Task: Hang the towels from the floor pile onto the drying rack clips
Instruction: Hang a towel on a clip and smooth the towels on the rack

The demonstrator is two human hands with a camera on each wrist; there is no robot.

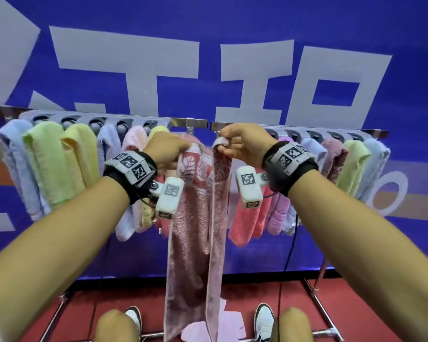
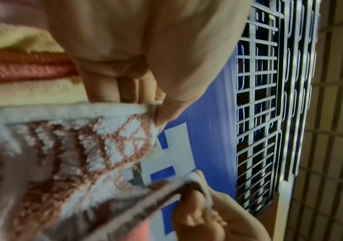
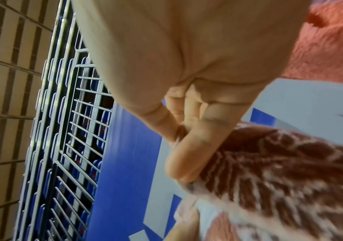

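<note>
While pinched taut, fluffy patterned towel (image 1: 190,218) hangs.

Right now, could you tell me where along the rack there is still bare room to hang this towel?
The bare stretch of rail lies at the middle, between the yellow towel on the left and the coral towel on the right. Both hands, left hand and right hand, hold the pink patterned towel there. Either side is crowded with hung towels.

towel (image 1: 193,218) hangs mid-rack (image 1: 232,125) | hung towels (image 1: 59,156) either side | wall (image 1: 208,33) behind
</note>
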